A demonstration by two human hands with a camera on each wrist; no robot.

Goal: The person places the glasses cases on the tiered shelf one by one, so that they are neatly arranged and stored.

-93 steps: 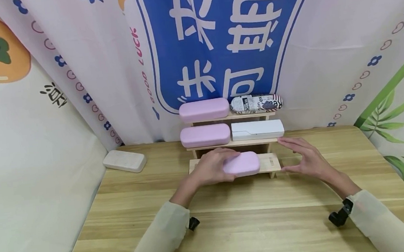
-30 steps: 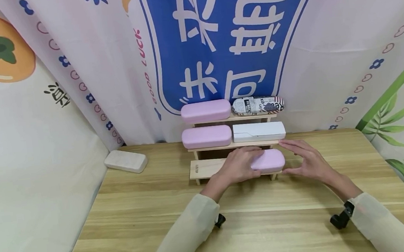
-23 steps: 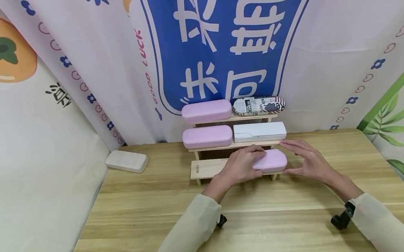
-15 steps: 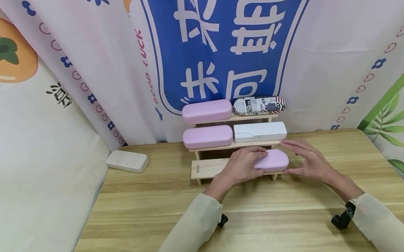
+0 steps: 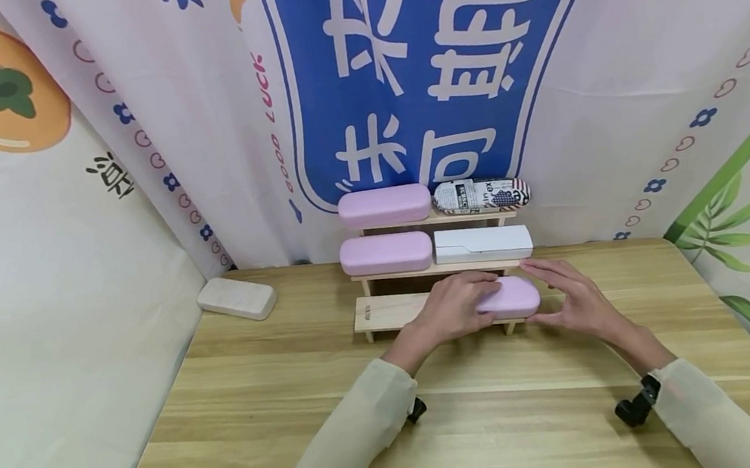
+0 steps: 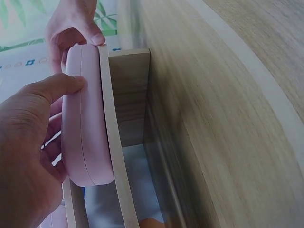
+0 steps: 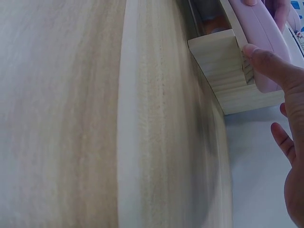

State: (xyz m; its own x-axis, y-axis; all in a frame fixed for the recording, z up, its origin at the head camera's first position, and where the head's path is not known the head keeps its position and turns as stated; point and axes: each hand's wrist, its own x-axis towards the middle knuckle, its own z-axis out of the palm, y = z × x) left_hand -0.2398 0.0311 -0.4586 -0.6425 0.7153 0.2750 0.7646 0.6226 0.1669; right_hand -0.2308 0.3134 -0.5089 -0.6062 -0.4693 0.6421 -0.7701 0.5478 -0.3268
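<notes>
My left hand (image 5: 455,309) grips the left part of a lilac-pink glasses case (image 5: 515,297) on the bottom shelf of a three-step wooden stand (image 5: 390,312). In the left wrist view its thumb presses the front of the pink case (image 6: 88,142), with fingers behind it. The case lies at the shelf's right end and slightly overhangs it. My right hand (image 5: 577,300) is spread at that end of the stand, thumb tip at the bottom shelf's edge and fingertips at the middle shelf's corner. In the right wrist view the thumb of the right hand (image 7: 285,76) touches the shelf end beside the case.
Another pink case (image 5: 386,254) and a white case (image 5: 482,244) fill the middle shelf. On top sit a pink case (image 5: 384,205) and a newsprint-patterned case (image 5: 481,195). A pale grey case (image 5: 236,298) lies at the table's back left. A printed curtain (image 5: 577,129) hangs behind.
My left hand has slid the pink case rightward along the bottom shelf, from near its middle to its right end, baring the shelf's left part. The right hand has stayed almost still.
</notes>
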